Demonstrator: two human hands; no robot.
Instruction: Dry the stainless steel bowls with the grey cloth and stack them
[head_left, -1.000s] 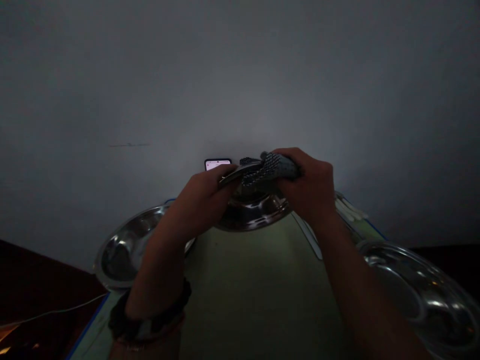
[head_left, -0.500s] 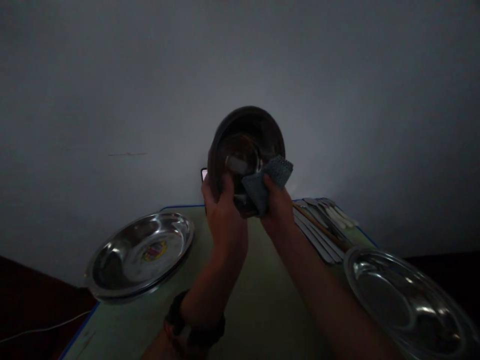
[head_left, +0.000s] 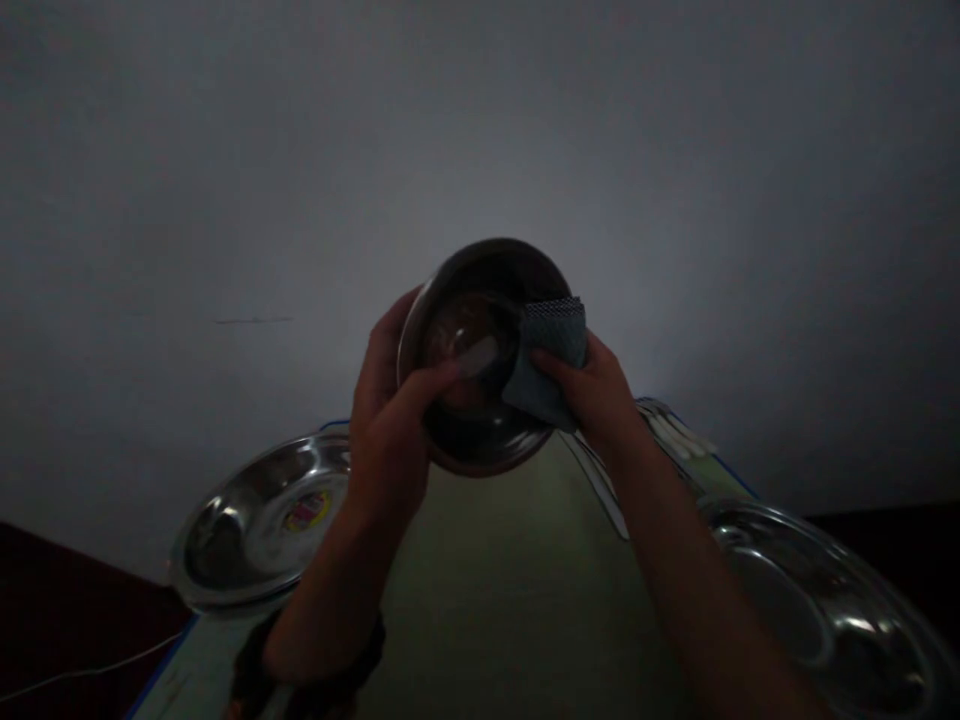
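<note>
A round metal bowl [head_left: 480,450] is held up above the table, its inside turned toward me. My left hand [head_left: 394,420] grips its left side, thumb over the rim and fingers behind. A pale patch like a label shows on the bowl's bottom near that thumb. My right hand [head_left: 600,385] is closed on a folded grey-blue cloth [head_left: 551,350], which lies over the bowl's right rim. The fingers of this hand behind the cloth and bowl are hidden.
On the green table [head_left: 510,600], shiny metal basins [head_left: 255,540] with a coloured sticker stand at the left. Another metal basin [head_left: 795,590] is at the right. Several utensils with white handles [head_left: 679,435] lie at the back right, before a plain wall [head_left: 480,120].
The bowl has come slightly lower and turned to face me more. My left hand has shifted outward to its left side; my right hand and the cloth have moved right.
</note>
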